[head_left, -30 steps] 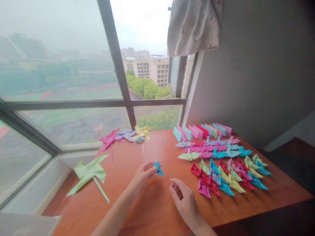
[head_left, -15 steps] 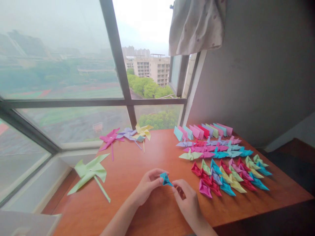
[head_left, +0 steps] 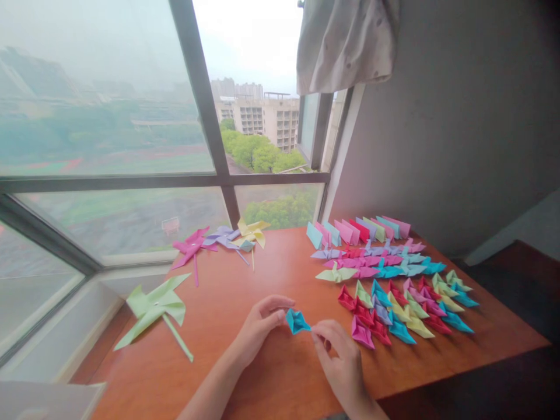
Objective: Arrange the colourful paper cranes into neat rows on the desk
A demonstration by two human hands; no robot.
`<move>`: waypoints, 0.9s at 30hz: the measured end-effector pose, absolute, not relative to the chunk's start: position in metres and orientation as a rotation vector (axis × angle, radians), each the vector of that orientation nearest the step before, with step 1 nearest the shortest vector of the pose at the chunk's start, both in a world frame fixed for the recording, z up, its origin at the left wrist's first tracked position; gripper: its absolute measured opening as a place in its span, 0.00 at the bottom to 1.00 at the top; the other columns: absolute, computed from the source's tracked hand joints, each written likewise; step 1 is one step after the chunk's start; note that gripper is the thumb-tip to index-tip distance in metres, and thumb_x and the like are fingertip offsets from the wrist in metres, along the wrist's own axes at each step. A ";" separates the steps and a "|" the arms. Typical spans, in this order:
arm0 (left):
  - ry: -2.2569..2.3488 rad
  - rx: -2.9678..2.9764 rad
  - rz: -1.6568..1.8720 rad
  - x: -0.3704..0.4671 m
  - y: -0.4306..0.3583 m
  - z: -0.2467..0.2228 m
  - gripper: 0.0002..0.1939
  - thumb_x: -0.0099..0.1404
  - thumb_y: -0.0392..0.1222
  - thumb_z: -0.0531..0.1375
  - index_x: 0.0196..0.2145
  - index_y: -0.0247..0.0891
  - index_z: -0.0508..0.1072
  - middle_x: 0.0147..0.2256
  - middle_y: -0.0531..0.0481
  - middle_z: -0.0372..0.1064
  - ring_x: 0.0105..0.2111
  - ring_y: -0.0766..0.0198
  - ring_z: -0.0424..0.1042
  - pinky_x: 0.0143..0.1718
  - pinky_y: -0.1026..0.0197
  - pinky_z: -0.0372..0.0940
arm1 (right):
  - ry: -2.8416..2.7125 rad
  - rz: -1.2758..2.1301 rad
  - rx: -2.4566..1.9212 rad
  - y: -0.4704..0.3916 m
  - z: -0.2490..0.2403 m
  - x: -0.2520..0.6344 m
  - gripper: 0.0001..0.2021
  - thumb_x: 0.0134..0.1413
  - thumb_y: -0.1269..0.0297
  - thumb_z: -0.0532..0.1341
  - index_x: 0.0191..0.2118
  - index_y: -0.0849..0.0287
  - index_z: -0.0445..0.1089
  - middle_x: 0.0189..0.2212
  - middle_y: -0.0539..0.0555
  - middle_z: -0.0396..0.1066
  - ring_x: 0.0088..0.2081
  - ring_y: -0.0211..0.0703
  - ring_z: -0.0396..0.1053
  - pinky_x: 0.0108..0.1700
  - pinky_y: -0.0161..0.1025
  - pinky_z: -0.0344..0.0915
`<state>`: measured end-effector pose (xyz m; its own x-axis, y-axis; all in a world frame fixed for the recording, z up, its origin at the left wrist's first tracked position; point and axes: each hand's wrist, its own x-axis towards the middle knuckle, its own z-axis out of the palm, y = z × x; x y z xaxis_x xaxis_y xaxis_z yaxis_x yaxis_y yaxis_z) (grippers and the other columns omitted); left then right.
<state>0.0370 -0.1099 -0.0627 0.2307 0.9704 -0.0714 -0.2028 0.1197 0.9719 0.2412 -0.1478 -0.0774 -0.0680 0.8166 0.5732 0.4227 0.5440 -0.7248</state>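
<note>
A small blue folded paper boat is held low over the table, its hollow facing up toward me. My right hand pinches its right tip between thumb and forefinger, the other fingers curled in. On the other side, my left hand has its thumb and fingers closed at the boat's left end; the fingertips behind it are partly hidden. To the right, several finished paper boats in red, pink, yellow, green and blue stand in rows, the nearest a magenta boat.
Behind the boats are rows of paper cranes and a row of upright folded papers. At the left lie a green pinwheel, a magenta pinwheel, a purple pinwheel and a yellow pinwheel. A window borders the wooden table.
The blue boat is opened wider and its hollow shows more. My right hand has shifted slightly right with its tip, and the left thumb has drawn back off its front. The view has shifted slightly.
</note>
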 end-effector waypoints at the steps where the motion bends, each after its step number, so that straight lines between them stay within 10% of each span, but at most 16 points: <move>1: 0.990 1.115 1.094 0.035 -0.109 -0.063 0.16 0.61 0.49 0.64 0.42 0.37 0.77 0.45 0.41 0.76 0.43 0.53 0.75 0.42 0.57 0.69 | -1.695 0.422 -1.058 -0.148 -0.075 0.248 0.08 0.62 0.70 0.57 0.38 0.55 0.73 0.32 0.53 0.73 0.30 0.39 0.71 0.31 0.33 0.69; 11: 1.416 1.548 1.146 0.031 -0.101 -0.075 0.10 0.61 0.42 0.58 0.39 0.38 0.76 0.33 0.48 0.74 0.29 0.62 0.70 0.30 0.63 0.64 | -1.631 -0.234 -1.454 -0.145 -0.042 0.416 0.10 0.61 0.57 0.60 0.38 0.55 0.74 0.37 0.56 0.76 0.39 0.47 0.74 0.44 0.42 0.69; 27: 1.519 1.953 0.997 0.036 -0.104 -0.079 0.12 0.64 0.38 0.53 0.41 0.40 0.74 0.34 0.48 0.72 0.27 0.62 0.70 0.31 0.62 0.65 | -1.357 -0.383 -1.983 -0.128 -0.108 0.605 0.18 0.55 0.49 0.53 0.36 0.56 0.74 0.33 0.63 0.76 0.32 0.54 0.73 0.31 0.47 0.62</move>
